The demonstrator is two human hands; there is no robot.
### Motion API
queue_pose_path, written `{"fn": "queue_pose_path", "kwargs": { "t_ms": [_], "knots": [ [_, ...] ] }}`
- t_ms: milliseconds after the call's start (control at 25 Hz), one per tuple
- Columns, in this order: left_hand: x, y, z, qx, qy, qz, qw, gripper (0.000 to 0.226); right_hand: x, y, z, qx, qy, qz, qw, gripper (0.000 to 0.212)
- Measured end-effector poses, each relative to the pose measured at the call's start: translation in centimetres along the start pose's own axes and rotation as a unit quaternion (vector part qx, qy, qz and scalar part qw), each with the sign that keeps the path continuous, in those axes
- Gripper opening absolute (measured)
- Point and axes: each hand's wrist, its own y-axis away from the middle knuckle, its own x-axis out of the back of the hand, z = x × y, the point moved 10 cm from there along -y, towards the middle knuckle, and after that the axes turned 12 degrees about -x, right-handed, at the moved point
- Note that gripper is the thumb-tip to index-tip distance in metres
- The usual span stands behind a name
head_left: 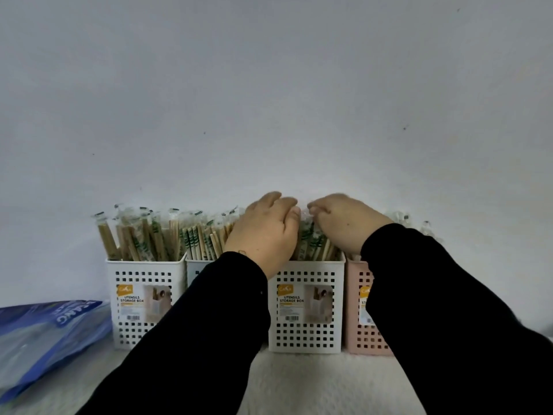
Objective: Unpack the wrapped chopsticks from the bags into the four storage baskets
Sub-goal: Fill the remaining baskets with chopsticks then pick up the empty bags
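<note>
I see a plain pale grey wall (269, 100) filling the upper part of my view, marked with a few small dark specks. Below it lies a cream, fuzzy-looking surface (314, 384), like a fleece cover, running up to the foot of the wall. Black sleeves (449, 310) cross it from the lower edge.

The left arm covers most of the pale blue basket (196, 269), and the right arm covers much of the pink basket (357, 310), so its label cannot be read. The blue bag (45, 333) is cut off by the left edge. Both hands hide the chopsticks (311, 241) they bunch up, so I cannot tell if the fingers pinch them.
</note>
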Motion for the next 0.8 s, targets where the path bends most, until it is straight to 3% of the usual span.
{"fn": "queue_pose_path", "kwargs": {
  "t_ms": [80, 200, 240, 360, 480, 560, 680, 800],
  "knots": [
    [0.9, 0.0, 0.5, -0.011, -0.009, 0.037, 0.999, 0.046, 1.1, -0.3, 0.4, -0.004, -0.009, 0.05, 0.999, 0.041],
    [-1.2, 0.0, 0.2, 0.003, 0.004, -0.048, 0.999, 0.044, -1.6, -0.3, 0.8, -0.018, 0.053, -0.049, 0.997, 0.038],
    [-1.1, 0.0, 0.1, 0.007, 0.006, -0.042, 0.999, 0.043, -1.7, -0.3, 0.8, -0.017, 0.044, -0.053, 0.997, 0.038],
    [0.9, -0.1, 0.3, 0.0, 0.0, 0.036, 0.999, 0.043, 0.8, -0.3, 0.9, -0.02, -0.016, 0.026, 0.999, 0.042],
    [-1.2, -0.1, -0.1, 0.01, 0.022, -0.044, 0.999, 0.039, -1.5, 0.6, 0.8, -0.021, 0.046, -0.072, 0.996, 0.042],
    [-1.8, 0.2, -0.6, 0.028, 0.061, -0.051, 0.996, 0.041, -1.1, 0.9, 0.3, -0.008, 0.023, -0.071, 0.997, 0.04],
    [-1.7, 0.5, -1.2, 0.061, 0.159, -0.03, 0.985, 0.049, 2.8, 1.2, -0.8, 0.023, -0.065, 0.057, 0.996, 0.035],
    [-1.4, 0.9, -1.8, 0.096, 0.255, 0.007, 0.962, 0.055, -0.2, 1.3, -1.8, 0.058, 0.05, -0.011, 0.997, 0.033]
  ]
}}
